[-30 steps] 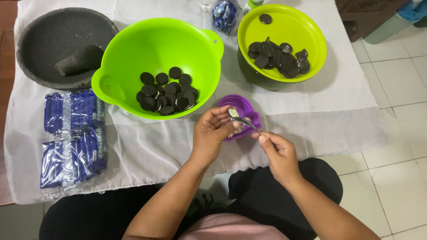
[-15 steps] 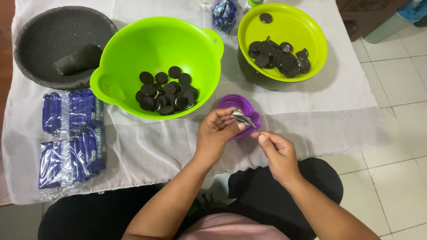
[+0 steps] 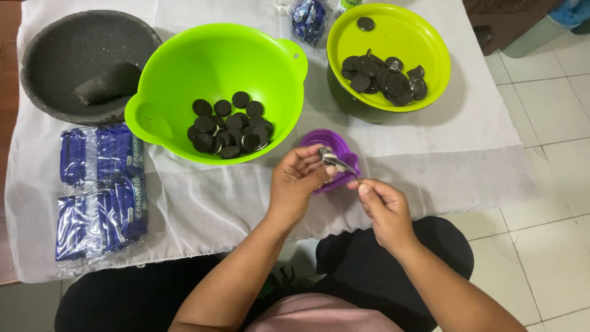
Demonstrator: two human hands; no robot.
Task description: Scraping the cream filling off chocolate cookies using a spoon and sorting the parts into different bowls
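left hand (image 3: pixel 298 184) still gripping a cookie (image 3: pixel 324 154) over the purple cup (image 3: pixel 335 144); right hand (image 3: pixel 384 206) pinching the spoon (image 3: pixel 339 163), barely shifted.

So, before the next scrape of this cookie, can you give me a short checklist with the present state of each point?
1. Left hand holds the cookie half between its fingertips: ok.
2. Right hand holds the spoon by its handle, the bowl end at the cookie: ok.
3. Purple bowl lies directly under the cookie and spoon: ok.
4. Cream left on the cookie half: cannot tell, the fingers and the spoon hide it.
5. Large green bowl with dark cookies stands beside the left hand, on the white cloth: ok.
6. Green lid carries a pile of dark cookie halves, with bare space around it: ok.
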